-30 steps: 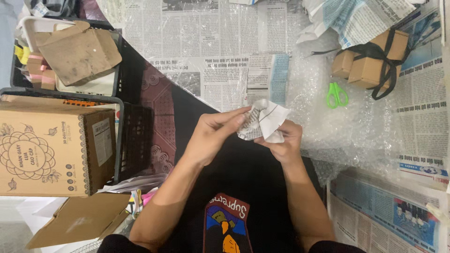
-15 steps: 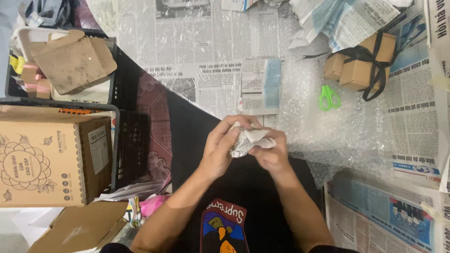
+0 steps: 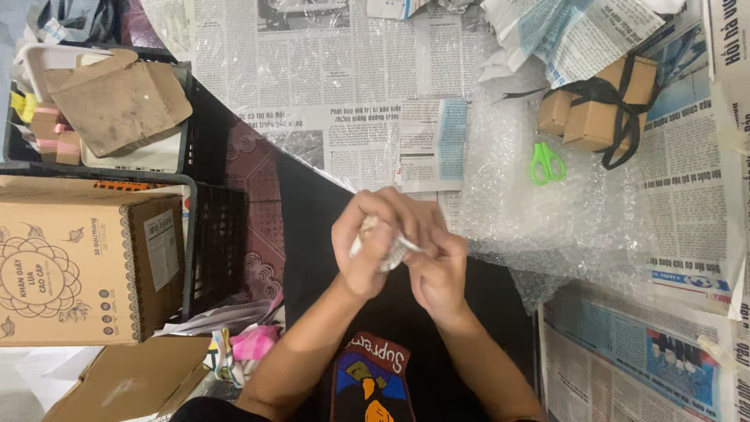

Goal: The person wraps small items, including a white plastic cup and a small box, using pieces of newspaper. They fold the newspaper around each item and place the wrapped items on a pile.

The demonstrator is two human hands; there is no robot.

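Both hands are clasped together over my lap at the table's near edge. My left hand (image 3: 371,238) wraps around a small crumpled paper-wrapped bundle (image 3: 388,252), and my right hand (image 3: 437,266) presses against it from the right, fingers curled over it. Only a sliver of the whitish-grey bundle shows between the fingers. A sheet of bubble wrap (image 3: 562,211) lies on the table just right of the hands. Small green-handled scissors (image 3: 547,162) rest on the bubble wrap, beyond my right hand.
Newspaper sheets (image 3: 328,86) cover the table. Small brown cardboard boxes tied with black ribbon (image 3: 598,109) sit at the back right. On the left are a large printed cardboard box (image 3: 82,266), a black crate (image 3: 211,234) and a tray with torn cardboard (image 3: 117,101).
The bundle was held open between the fingertips with white paper showing; the hands have closed around it and drawn it nearer, so it is now nearly hidden.
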